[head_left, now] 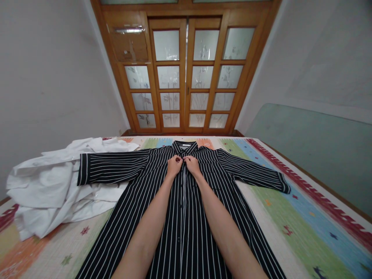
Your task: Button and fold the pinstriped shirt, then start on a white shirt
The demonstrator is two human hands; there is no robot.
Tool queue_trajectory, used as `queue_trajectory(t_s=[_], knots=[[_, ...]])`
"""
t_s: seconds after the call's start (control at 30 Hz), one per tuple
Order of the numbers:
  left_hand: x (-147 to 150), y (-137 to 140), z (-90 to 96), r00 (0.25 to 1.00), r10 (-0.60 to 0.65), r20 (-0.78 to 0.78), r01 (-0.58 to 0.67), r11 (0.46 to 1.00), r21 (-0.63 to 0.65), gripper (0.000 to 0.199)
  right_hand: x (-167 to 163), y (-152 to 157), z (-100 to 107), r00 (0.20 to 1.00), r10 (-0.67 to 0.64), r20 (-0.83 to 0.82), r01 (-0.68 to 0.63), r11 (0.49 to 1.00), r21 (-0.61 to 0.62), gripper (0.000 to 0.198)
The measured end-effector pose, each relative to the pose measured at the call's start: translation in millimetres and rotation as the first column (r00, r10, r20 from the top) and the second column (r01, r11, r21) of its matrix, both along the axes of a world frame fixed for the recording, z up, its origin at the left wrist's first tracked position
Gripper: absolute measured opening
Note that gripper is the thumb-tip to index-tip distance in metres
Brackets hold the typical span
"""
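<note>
A black shirt with white stripes [148, 186] lies face up, its collar at the far end and both sleeves spread to the sides. Just below the collar, my left hand [174, 164] pinches the left edge of the front placket. My right hand [192, 164] pinches the opposite edge, and the fingertips of both hands almost meet. Whatever button sits between the fingers is too small to make out. Lower down, the front edges lie slightly apart, with dark buttons [179, 239] showing along the left one.
A heap of white clothing [55, 186] lies at the left, partly under the striped sleeve. The surface has a colourful patterned cover [279, 217]. A pale green panel [314, 155] leans along the right wall. Wooden glass-paned doors [186, 77] stand at the back.
</note>
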State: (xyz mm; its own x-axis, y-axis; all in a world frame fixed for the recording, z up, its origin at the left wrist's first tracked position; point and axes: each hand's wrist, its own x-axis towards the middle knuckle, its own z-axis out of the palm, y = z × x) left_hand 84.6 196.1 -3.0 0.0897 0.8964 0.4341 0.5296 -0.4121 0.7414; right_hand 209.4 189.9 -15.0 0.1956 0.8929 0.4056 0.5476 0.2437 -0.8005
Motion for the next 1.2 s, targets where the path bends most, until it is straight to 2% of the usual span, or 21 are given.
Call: queue_trajectory(t_s=[0.33,0.57,0.73,0.87,1.0,1.2], knots=[[3,-1,1.9,0.994,-0.006,-0.109,0.005,1.0,-0.002,0.019,-2,-1,0,0.996,-0.007,0.094,0.009,1.0,-0.019,0.033],[4,6,-6.7,0.986,0.032,-0.166,-0.029,0.999,0.02,0.016,-4,2,-3,0.988,-0.05,0.148,0.053,0.999,-0.013,0.034],[4,10,-12.6,0.984,0.025,-0.178,-0.019,0.999,0.037,0.004,-2,5,-6,0.98,-0.097,0.172,0.097,0.995,0.006,0.035],[5,12,-16.2,0.984,0.02,-0.176,-0.012,0.999,0.045,0.015,1,7,-10,0.97,-0.15,0.189,0.149,0.989,0.02,0.028],[4,13,-18.4,0.981,0.047,-0.19,-0.039,0.998,0.05,0.014,1,7,-13,0.962,-0.163,0.219,0.161,0.987,0.027,0.019],[4,13,-18.0,0.978,0.022,-0.206,-0.008,0.998,0.066,0.023,-1,8,-16,0.959,-0.134,0.252,0.13,0.991,0.032,0.023]])
